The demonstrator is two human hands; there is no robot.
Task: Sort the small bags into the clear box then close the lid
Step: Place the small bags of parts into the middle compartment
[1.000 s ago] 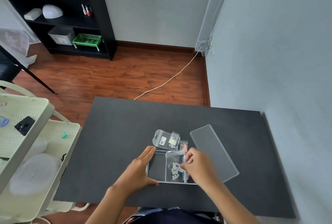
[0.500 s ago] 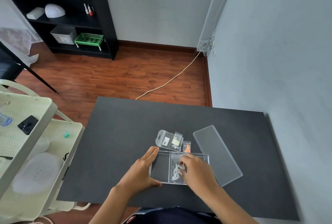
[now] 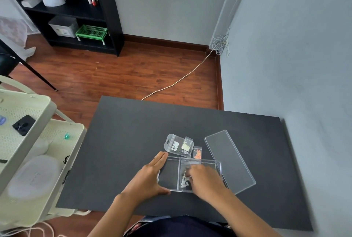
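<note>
Right hand (image 3: 206, 181) now lies low inside the box (image 3: 168, 175), fingers curled on a bag (image 3: 185, 179) of pale pieces it earlier held above the rim. Left hand (image 3: 147, 178) stays open, clasping the box's left end. Its left compartment is bare. Two bags (image 3: 180, 145) (image 3: 197, 153) lie on the table (image 3: 123, 132) behind it; the lid (image 3: 228, 158) lies to the right.
</note>
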